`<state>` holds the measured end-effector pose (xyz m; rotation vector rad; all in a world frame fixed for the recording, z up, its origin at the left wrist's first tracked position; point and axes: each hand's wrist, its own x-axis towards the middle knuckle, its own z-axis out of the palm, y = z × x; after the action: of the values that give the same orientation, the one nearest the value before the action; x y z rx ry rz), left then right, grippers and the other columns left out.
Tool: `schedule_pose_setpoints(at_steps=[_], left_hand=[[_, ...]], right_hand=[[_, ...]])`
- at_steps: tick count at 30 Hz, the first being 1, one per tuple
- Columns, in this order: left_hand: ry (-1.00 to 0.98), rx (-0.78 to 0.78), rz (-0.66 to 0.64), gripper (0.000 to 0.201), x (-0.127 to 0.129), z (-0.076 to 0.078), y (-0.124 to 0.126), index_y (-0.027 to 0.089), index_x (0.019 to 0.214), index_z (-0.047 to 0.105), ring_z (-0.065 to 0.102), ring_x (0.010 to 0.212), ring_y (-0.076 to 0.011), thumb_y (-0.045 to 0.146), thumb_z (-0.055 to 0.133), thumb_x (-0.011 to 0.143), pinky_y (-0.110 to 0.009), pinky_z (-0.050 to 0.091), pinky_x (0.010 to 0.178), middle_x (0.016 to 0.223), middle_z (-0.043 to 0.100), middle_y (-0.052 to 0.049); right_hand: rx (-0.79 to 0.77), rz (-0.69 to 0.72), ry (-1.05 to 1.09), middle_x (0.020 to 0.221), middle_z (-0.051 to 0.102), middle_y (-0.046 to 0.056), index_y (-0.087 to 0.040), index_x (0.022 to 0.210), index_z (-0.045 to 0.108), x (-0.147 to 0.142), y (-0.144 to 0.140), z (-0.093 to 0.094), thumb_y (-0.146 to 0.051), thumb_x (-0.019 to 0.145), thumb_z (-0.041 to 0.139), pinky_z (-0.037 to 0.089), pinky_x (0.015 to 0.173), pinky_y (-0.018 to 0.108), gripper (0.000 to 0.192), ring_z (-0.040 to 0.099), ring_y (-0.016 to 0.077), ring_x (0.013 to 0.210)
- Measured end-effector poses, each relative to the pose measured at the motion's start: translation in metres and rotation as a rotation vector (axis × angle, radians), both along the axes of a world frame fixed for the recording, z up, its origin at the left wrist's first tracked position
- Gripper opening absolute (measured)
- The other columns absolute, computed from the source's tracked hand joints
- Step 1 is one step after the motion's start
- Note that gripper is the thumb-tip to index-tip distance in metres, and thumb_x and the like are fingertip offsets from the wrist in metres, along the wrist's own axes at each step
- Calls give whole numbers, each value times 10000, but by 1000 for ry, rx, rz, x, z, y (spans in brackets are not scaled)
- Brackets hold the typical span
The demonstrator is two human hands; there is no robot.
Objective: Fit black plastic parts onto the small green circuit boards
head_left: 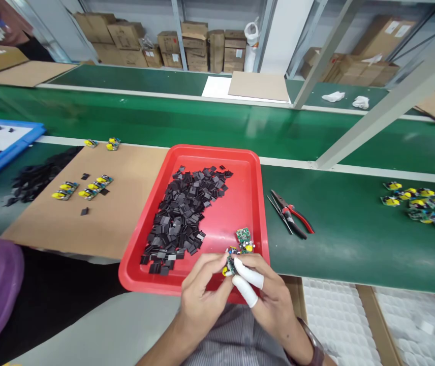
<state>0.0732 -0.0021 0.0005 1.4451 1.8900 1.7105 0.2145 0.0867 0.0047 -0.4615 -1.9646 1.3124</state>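
Over the near edge of a red tray (236, 203), my left hand (207, 284) and my right hand (267, 284) meet around a small circuit board (230, 265) with a yellow part on it. Fingers of both hands pinch the board, and white finger cots cover two fingertips of the right hand. Just beyond the fingers, more small circuit boards (244, 235) with green faces and yellow parts lie in the tray. A heap of flat black pieces (187, 208) fills the tray's left side. Whether a black piece is between my fingers I cannot tell.
Right of the tray lie red-and-black pliers (293, 216) and tweezers (279, 213). Further right sits a cluster of boards (419, 203). On the left, cardboard (126, 203) bears several boards (95, 187); beyond it is a blue-rimmed tray (19, 137). A post (377, 101) slants across the right.
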Motion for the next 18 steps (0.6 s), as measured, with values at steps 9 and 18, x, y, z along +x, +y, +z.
schedule_pose_setpoints(at_steps=[9,18], left_hand=[[-113,-55,-35,382,-3,-2,-1,246,1176,716,723,825,-156,56,741,845,-269,641,733,991,703,-31],[115,21,14,349,-4,2,0,246,1190,730,760,905,-199,129,747,862,-288,648,817,1034,754,-48]], right_hand=[[-104,84,-52,1283,660,96,-350,1375,640,-2,5,2,-83,981,596,569,974,429,478,652,243,1160],[-78,-31,34,1242,699,73,-306,1300,660,-6,-5,7,-81,867,745,568,990,368,496,689,224,1123]])
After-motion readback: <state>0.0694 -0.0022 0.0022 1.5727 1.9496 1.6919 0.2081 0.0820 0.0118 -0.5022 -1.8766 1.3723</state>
